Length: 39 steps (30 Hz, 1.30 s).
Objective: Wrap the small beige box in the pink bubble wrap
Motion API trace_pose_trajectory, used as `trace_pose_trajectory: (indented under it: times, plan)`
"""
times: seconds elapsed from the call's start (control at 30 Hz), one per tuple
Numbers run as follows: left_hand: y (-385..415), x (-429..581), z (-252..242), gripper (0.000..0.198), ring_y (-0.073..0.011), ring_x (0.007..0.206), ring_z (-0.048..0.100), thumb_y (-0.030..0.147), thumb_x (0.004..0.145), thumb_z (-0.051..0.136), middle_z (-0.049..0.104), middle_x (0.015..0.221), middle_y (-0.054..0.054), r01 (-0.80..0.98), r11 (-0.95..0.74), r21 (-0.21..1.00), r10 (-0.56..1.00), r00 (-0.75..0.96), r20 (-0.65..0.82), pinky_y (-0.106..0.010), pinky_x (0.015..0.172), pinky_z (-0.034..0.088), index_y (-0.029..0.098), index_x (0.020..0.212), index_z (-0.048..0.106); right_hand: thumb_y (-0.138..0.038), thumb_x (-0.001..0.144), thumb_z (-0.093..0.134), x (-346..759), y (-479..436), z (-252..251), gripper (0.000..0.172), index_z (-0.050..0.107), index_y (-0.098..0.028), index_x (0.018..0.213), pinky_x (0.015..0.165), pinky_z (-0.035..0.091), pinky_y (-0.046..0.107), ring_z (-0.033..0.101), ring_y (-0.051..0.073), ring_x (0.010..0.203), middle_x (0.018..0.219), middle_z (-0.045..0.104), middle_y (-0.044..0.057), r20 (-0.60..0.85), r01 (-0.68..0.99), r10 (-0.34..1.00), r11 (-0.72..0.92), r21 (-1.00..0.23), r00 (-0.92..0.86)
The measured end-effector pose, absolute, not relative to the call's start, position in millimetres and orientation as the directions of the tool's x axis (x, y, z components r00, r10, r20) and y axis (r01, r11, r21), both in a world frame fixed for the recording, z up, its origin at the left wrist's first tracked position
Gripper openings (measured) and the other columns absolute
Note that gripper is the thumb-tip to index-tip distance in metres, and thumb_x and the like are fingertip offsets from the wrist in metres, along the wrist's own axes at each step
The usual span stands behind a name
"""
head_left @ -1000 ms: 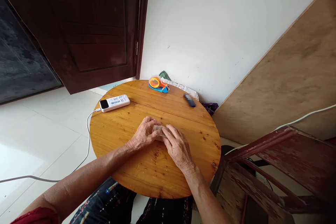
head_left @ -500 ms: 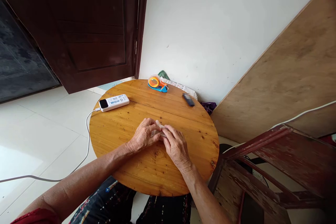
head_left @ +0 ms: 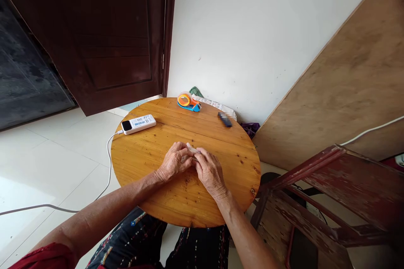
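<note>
Both of my hands rest together in the middle of a round wooden table point(head_left: 151, 155). My left hand point(head_left: 172, 163) and my right hand point(head_left: 208, 171) have their fingers curled and pinched on a small pale, folded piece point(head_left: 191, 149) between them. Only a sliver of that piece shows above my fingertips, and I cannot make out what it is.
A white power bank point(head_left: 139, 123) with a white cable point(head_left: 109, 155) lies at the table's left rear. An orange and blue tape dispenser point(head_left: 188, 101) and a small dark object point(head_left: 224, 119) sit at the back. A dark red wooden frame point(head_left: 331, 193) stands right; a board point(head_left: 347, 84) leans on the wall.
My fingers have drawn closer over the small pale piece, and less of it shows now. The view has shifted slightly; the hands stay in the same spot on the table.
</note>
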State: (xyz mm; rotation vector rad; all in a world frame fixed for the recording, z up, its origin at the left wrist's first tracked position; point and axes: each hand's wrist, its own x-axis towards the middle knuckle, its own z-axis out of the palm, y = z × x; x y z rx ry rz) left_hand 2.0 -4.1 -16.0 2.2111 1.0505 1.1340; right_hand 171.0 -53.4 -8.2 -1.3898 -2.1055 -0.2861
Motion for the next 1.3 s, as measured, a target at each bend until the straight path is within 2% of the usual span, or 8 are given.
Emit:
trace_pose_trajectory:
  times: [0.17, 0.3, 0.4, 0.57, 0.77, 0.97, 1.13, 1.3]
  plan:
    - [-4, -1, -17, 0.014, -0.0211, 0.096, 0.059, 0.019, 0.084, 0.063, 0.06, 0.099, -0.007, 0.404, -0.631, 0.663, 0.775, 0.367, 0.514, -0.036, 0.09, 0.05, 0.021, 0.092, 0.073, -0.033, 0.092, 0.055, 183, -56, -7, 0.03, 0.066, -0.022, 0.118, 0.101, 0.046, 0.047, 0.057, 0.029, 0.12, 0.141, 0.051, 0.013, 0.674, 0.839, 0.727, 0.443, -0.315, -0.131]
    - [-2, -1, -20, 0.012, -0.0192, 0.095, 0.06, 0.016, 0.082, 0.064, 0.059, 0.099, -0.005, 0.403, -0.663, 0.631, 0.749, 0.365, 0.553, -0.035, 0.088, 0.052, 0.022, 0.089, 0.072, -0.031, 0.094, 0.052, 191, -57, -8, 0.033, 0.062, -0.022, 0.123, 0.106, 0.045, 0.046, 0.054, 0.027, 0.126, 0.139, 0.052, 0.013, 0.72, 0.785, 0.694, 0.434, -0.443, 0.022]
    - [-1, 0, -22, 0.011, -0.0186, 0.094, 0.06, 0.017, 0.081, 0.066, 0.059, 0.097, -0.005, 0.399, -0.673, 0.623, 0.739, 0.366, 0.565, -0.033, 0.087, 0.053, 0.022, 0.089, 0.073, -0.031, 0.091, 0.055, 188, -55, -10, 0.039, 0.058, -0.022, 0.129, 0.105, 0.044, 0.048, 0.051, 0.03, 0.129, 0.141, 0.051, 0.014, 0.708, 0.82, 0.703, 0.441, -0.365, -0.063]
    - [1, 0, -22, 0.008, -0.0185, 0.095, 0.059, 0.024, 0.083, 0.068, 0.058, 0.098, -0.005, 0.394, -0.667, 0.632, 0.745, 0.379, 0.549, -0.032, 0.089, 0.052, 0.021, 0.088, 0.074, -0.019, 0.088, 0.053, 175, -52, -12, 0.029, 0.064, -0.022, 0.114, 0.097, 0.046, 0.044, 0.057, 0.029, 0.119, 0.13, 0.061, 0.012, 0.628, 0.876, 0.735, 0.451, -0.173, -0.255]
    - [1, -1, -22, 0.01, -0.019, 0.095, 0.059, 0.02, 0.082, 0.068, 0.058, 0.1, -0.006, 0.373, -0.665, 0.647, 0.745, 0.382, 0.547, -0.034, 0.087, 0.053, 0.022, 0.089, 0.074, -0.024, 0.088, 0.056, 175, -54, -11, 0.022, 0.057, -0.02, 0.109, 0.099, 0.043, 0.045, 0.055, 0.03, 0.121, 0.136, 0.056, 0.015, 0.686, 0.878, 0.696, 0.444, -0.181, -0.211]
    - [-1, -9, -12, 0.012, -0.019, 0.094, 0.058, 0.02, 0.083, 0.06, 0.056, 0.098, -0.006, 0.25, -0.679, 0.69, 0.729, 0.34, 0.594, -0.032, 0.088, 0.051, 0.018, 0.084, 0.072, -0.032, 0.088, 0.054, 183, -50, -15, 0.018, 0.055, -0.02, 0.103, 0.102, 0.041, 0.048, 0.053, 0.03, 0.124, 0.131, 0.057, 0.017, 0.716, 0.794, 0.698, 0.425, -0.434, 0.018]
    - [10, -17, -6, 0.013, -0.017, 0.088, 0.058, 0.021, 0.08, 0.057, 0.056, 0.089, -0.004, 0.244, -0.482, 0.841, 0.876, 0.116, 0.468, -0.028, 0.08, 0.05, 0.017, 0.075, 0.069, -0.043, 0.079, 0.062, 196, -41, -20, 0.026, 0.062, -0.02, 0.091, 0.093, 0.047, 0.045, 0.06, 0.029, 0.114, 0.126, 0.062, 0.014, 0.428, 0.405, 0.821, 0.268, -0.874, 0.379]
    - [23, -17, -11, 0.013, -0.015, 0.079, 0.057, 0.02, 0.077, 0.057, 0.056, 0.081, -0.002, 0.282, -0.251, 0.926, 0.967, 0.032, 0.252, -0.026, 0.076, 0.049, 0.017, 0.069, 0.066, -0.049, 0.071, 0.066, 205, -35, -25, 0.03, 0.063, -0.02, 0.082, 0.084, 0.05, 0.041, 0.068, 0.027, 0.096, 0.111, 0.071, 0.012, 0.272, 0.228, 0.836, 0.182, -0.957, 0.477]
